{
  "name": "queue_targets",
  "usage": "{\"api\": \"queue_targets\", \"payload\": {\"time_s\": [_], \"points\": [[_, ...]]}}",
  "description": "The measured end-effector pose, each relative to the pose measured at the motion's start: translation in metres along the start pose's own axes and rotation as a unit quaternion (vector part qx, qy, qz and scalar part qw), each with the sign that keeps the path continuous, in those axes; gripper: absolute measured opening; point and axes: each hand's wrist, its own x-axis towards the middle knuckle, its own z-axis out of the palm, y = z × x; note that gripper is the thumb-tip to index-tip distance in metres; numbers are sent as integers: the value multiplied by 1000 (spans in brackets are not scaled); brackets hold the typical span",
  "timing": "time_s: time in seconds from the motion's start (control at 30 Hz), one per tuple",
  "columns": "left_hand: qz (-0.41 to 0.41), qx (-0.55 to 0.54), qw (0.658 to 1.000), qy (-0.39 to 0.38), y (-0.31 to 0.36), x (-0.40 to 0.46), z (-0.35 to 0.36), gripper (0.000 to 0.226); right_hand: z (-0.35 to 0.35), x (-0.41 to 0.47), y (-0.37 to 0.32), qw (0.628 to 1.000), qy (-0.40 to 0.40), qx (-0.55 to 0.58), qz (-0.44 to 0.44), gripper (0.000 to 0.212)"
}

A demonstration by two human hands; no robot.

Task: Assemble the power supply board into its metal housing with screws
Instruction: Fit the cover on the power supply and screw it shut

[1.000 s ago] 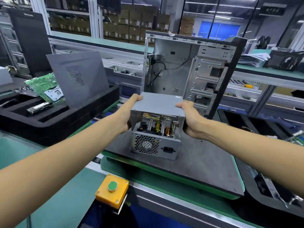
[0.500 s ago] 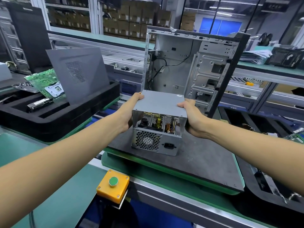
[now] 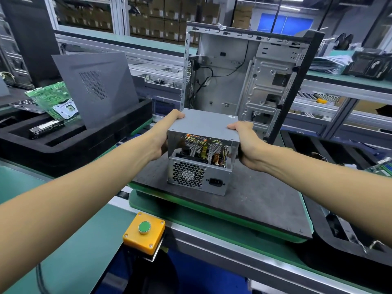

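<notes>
Left hand [image 3: 163, 134] and right hand [image 3: 247, 143] grip the power supply [image 3: 203, 149]; keep it level, easing toward the case [image 3: 244, 81] at twelve o'clock.

Grey honeycomb-perforated metal housing [image 3: 203, 126], green button [image 3: 144, 227]

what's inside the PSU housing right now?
Through the open side of the PSU housing: perforated heatsinks, a yellow component and a copper coil. A fan sits behind the grille. The cover hides anything deeper.
</notes>
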Motion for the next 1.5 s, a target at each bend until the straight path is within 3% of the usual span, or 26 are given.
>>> {"api": "queue_targets", "payload": {"time_s": [0.37,0.5,0.77,1.17,1.33,1.5], "points": [[-2,70,997,10,-1,7,-7,44,1,-1,2,1000,9,6,14,19],[3,73,997,17,-6,9,-10,35,2,-1,2,1000,6,-15,9,18],[-25,98,995,-3,-1,11,-17,50,-2,-1,-1,999,-13,-39,0,21],[-47,93,992,-70,4,15,-12,49,-10,0,-13,996,-13,-93,6,10],[-47,100,992,-56,3,17,-15,58,-8,0,-4,995,-12,-92,18,21],[-43,120,991,-45,3,16,-13,48,-9,-1,4,996,-9,-85,24,26]]}}
